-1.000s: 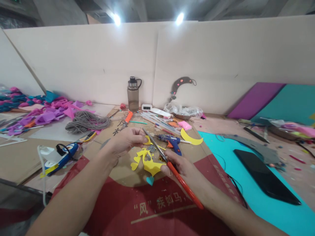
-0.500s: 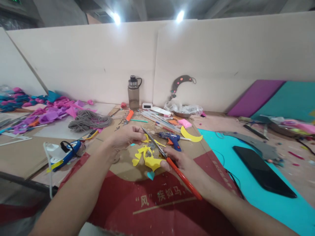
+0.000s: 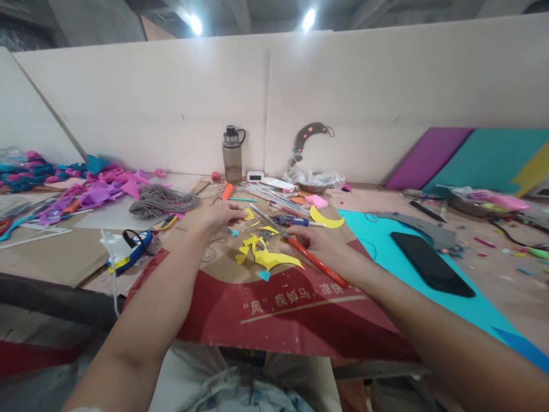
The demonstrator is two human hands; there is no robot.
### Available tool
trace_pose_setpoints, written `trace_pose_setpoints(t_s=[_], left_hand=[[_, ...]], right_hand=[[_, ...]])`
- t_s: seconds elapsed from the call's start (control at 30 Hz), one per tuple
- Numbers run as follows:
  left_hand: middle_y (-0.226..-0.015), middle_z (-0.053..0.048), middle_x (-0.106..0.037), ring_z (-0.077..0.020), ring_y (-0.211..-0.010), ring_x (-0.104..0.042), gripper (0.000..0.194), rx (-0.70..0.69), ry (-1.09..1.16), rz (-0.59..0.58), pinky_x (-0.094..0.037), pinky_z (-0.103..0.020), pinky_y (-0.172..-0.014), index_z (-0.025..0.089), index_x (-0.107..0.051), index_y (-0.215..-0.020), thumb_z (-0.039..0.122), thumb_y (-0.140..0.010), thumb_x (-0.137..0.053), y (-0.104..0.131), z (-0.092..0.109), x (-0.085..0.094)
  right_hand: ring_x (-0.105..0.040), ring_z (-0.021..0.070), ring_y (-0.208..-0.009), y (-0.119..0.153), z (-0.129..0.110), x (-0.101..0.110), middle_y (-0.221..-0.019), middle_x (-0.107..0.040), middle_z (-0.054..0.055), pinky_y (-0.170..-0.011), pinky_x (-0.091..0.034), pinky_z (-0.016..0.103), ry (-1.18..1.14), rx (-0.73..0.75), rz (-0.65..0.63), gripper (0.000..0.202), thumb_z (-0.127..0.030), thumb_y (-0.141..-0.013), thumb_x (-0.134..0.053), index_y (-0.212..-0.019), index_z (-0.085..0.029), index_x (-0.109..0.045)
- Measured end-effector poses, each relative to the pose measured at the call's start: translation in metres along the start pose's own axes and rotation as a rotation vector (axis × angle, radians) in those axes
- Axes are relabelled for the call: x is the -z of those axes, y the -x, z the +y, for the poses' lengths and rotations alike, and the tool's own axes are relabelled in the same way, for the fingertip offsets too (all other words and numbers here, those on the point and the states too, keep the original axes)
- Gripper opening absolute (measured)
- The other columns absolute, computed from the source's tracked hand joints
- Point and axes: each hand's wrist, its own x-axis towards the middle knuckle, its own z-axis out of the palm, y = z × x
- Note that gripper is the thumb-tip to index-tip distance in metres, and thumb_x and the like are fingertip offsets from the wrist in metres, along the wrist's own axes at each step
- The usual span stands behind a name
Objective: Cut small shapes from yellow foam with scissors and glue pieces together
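Observation:
Between the fingertips of my left hand (image 3: 226, 215) is a small yellow piece (image 3: 249, 214). My right hand (image 3: 305, 239) grips long scissors with red handles (image 3: 318, 262); their blades point up and left, the tip near the yellow piece but apart from it. Below both hands, yellow scraps (image 3: 274, 260) and small yellow heart shapes (image 3: 241, 258) lie on the brown and red cardboard (image 3: 300, 326). A light-blue heart (image 3: 265, 276) rests just below the scraps. Beyond my right hand are a blue glue gun (image 3: 291, 220), partly hidden, and a yellow crescent (image 3: 326, 218).
A water bottle (image 3: 233, 157) stands at the back beside a small white clock (image 3: 255, 176). Grey cord (image 3: 160, 201) and purple and pink pieces (image 3: 100, 193) lie at left. A black phone (image 3: 431, 263) lies on a turquoise sheet (image 3: 476, 309) at right.
The view has shifted, and the front edge of the cardboard now shows. My right hand and the scissors have moved off the large yellow scrap, and the scissors' tip is farther from my left hand.

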Motion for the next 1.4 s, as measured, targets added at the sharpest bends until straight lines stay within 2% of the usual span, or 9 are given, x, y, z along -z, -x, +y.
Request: trace_pose_setpoints(t_s=[0.1, 0.33, 0.53, 0.6, 0.7, 0.9, 1.17, 1.27, 1.4], left_hand=[[-0.057, 0.001, -0.059, -0.0068, -0.047, -0.048, 0.023, 0.008, -0.088, 0.003, -0.037, -0.021, -0.048, 0.015, -0.066, -0.067, 0.028, -0.054, -0.08, -0.003, -0.005, 0.001], [-0.054, -0.002, -0.064, -0.0131, -0.05, -0.058, 0.008, 0.037, -0.329, -0.04, -0.042, -0.022, -0.049, 0.017, -0.065, -0.059, 0.017, -0.057, -0.073, -0.002, -0.003, 0.0], [-0.046, -0.002, -0.06, -0.0145, -0.046, -0.056, 0.006, 0.042, -0.462, -0.028, -0.037, -0.023, -0.046, 0.017, -0.064, -0.054, 0.013, -0.058, -0.066, 0.001, -0.003, 0.004], [-0.044, -0.002, -0.059, -0.014, -0.044, -0.055, 0.007, 0.042, -0.473, -0.009, -0.035, -0.023, -0.045, 0.017, -0.063, -0.052, 0.012, -0.057, -0.066, 0.002, -0.004, 0.006], [-0.044, -0.002, -0.06, -0.0132, -0.043, -0.053, 0.008, 0.027, -0.471, 0.032, -0.032, -0.023, -0.044, 0.017, -0.062, -0.052, 0.012, -0.056, -0.067, -0.001, -0.006, 0.009], [-0.046, -0.001, -0.059, -0.0104, -0.039, -0.047, 0.013, -0.047, -0.411, 0.117, -0.031, -0.023, -0.043, 0.016, -0.062, -0.059, 0.017, -0.055, -0.074, -0.012, -0.011, 0.018], [-0.059, 0.0, -0.062, -0.0091, -0.046, -0.054, 0.016, -0.17, -0.248, 0.249, -0.033, -0.021, -0.045, 0.017, -0.058, -0.072, 0.025, -0.065, -0.07, -0.019, -0.011, 0.019], [-0.063, -0.001, -0.063, -0.0079, -0.048, -0.053, 0.015, -0.213, -0.19, 0.252, -0.034, -0.02, -0.045, 0.016, -0.058, -0.072, 0.025, -0.067, -0.069, -0.016, -0.008, 0.018], [-0.062, -0.001, -0.062, -0.0071, -0.049, -0.052, 0.014, -0.248, -0.157, 0.287, -0.035, -0.02, -0.046, 0.015, -0.058, -0.069, 0.023, -0.067, -0.07, -0.009, 0.0, 0.015]], right_hand=[[-0.064, 0.021, -0.077, 0.017, -0.011, -0.003, -0.09, -0.071, 0.004, -0.065, -0.043, 0.028, 0.115, 0.124, -0.126, 0.027, -0.042, -0.081, -0.061, -0.102, -0.024, -0.067], [-0.062, 0.0195, -0.085, 0.042, -0.029, -0.034, -0.095, -0.067, 0.007, -0.071, -0.044, 0.026, 0.227, 0.261, -0.334, 0.029, -0.021, -0.072, -0.068, -0.101, -0.022, -0.068], [-0.061, 0.02, -0.095, 0.042, -0.047, -0.04, -0.102, -0.067, 0.006, -0.082, -0.045, 0.029, 0.227, 0.332, -0.387, 0.031, -0.019, -0.077, -0.065, -0.106, -0.024, -0.068], [-0.062, 0.0203, -0.098, 0.035, -0.043, -0.036, -0.103, -0.069, 0.006, -0.087, -0.045, 0.031, 0.224, 0.317, -0.307, 0.025, -0.018, -0.083, -0.057, -0.104, -0.024, -0.07], [-0.06, 0.0235, -0.107, 0.015, -0.024, -0.032, -0.114, -0.067, 0.008, -0.094, -0.044, 0.037, 0.285, 0.202, -0.026, 0.027, -0.02, -0.086, -0.054, -0.109, -0.022, -0.067], [-0.059, 0.0244, -0.108, -0.015, 0.016, -0.046, -0.115, -0.065, 0.011, -0.092, -0.045, 0.036, 0.382, 0.133, -0.064, 0.04, -0.014, -0.073, -0.068, -0.113, -0.016, -0.064], [-0.054, 0.0128, -0.062, -0.02, 0.02, -0.043, -0.069, -0.062, -0.002, -0.055, -0.036, 0.022, 0.21, 0.0, -0.082, 0.026, -0.013, -0.069, -0.062, -0.094, -0.018, -0.066], [-0.048, 0.0114, -0.057, -0.023, 0.021, -0.038, -0.063, -0.056, -0.004, -0.054, -0.032, 0.023, 0.154, 0.007, 0.02, 0.01, -0.016, -0.07, -0.058, -0.077, -0.017, -0.065], [-0.046, 0.0131, -0.063, -0.03, 0.028, -0.041, -0.068, -0.054, -0.001, -0.058, -0.033, 0.025, 0.118, -0.005, 0.251, 0.01, -0.022, -0.076, -0.052, -0.077, -0.016, -0.06]])
